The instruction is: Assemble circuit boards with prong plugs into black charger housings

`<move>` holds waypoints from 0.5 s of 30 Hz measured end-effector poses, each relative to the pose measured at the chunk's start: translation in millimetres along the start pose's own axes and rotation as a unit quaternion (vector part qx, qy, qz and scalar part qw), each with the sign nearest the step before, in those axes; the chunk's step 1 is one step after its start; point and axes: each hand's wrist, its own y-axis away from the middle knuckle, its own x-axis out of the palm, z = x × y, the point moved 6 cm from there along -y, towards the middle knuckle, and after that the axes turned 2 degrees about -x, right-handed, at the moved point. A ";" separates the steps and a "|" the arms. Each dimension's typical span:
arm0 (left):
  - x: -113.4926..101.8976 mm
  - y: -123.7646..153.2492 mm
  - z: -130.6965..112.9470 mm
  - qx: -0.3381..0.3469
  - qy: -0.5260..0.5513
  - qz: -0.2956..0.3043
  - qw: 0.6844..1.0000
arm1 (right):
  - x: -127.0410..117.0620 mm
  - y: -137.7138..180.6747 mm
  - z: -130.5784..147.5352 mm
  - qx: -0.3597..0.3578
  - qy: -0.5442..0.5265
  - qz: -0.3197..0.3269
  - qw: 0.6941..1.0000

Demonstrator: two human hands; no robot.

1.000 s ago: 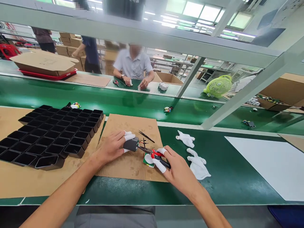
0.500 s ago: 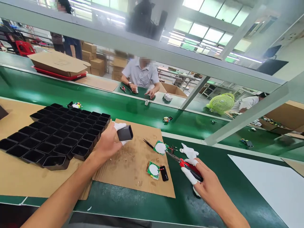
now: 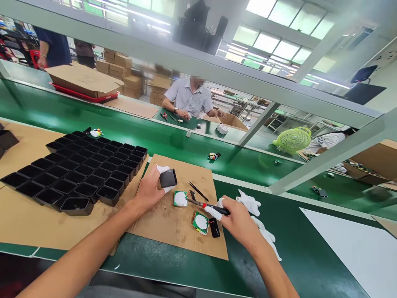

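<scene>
Left hand [image 3: 151, 189] pinches a black housing [image 3: 168, 178] between thumb and fingers, held just above the far-left part of the cardboard sheet [image 3: 173, 234], open side turned to the right. White finger cots [image 3: 162, 169] cover the fingertips (thumb and at least one finger).

Right hand [image 3: 238, 217] is closed around the handles of the cutters [image 3: 201, 204], over the right edge of the cardboard sheet. The red-and-black grips are mostly hidden in the fist, and the thin tips point left. The tips lie just beside a green circuit board with a white disc [image 3: 180, 198], near the middle of the cardboard sheet; whether they touch it I cannot tell.

A second circuit board [image 3: 200, 222] lies on the near-right part of the cardboard sheet, with a small black part [image 3: 214, 227] just beside it. Tweezers [image 3: 198, 191] lie on the sheet's far-right part.

The black cell tray [image 3: 77, 176] sits left of the cardboard sheet, its corner close to the left hand. White gloves [image 3: 248, 201] lie on the green bench [image 3: 288, 248], just right of the cardboard sheet (partly behind the right hand).

A co-worker [image 3: 190, 98] sits well beyond the cardboard sheet, across the conveyor [image 3: 130, 132].
</scene>
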 end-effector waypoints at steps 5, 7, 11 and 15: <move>1.5 0.4 -3.3 -0.007 0.008 0.005 1.000 | 4.2 -14.0 -21.9 0.023 0.007 0.045 0.999; 1.5 0.6 -2.7 -0.009 0.011 0.006 1.000 | 9.2 -15.7 -26.8 0.029 -0.003 0.077 0.997; 1.9 0.0 -0.9 -0.007 0.016 0.010 1.000 | 15.5 -18.7 -28.6 0.034 -0.024 0.110 0.993; 2.6 -0.1 -0.4 -0.002 0.017 0.014 1.000 | 11.1 -17.4 -29.6 0.046 -0.037 0.105 0.993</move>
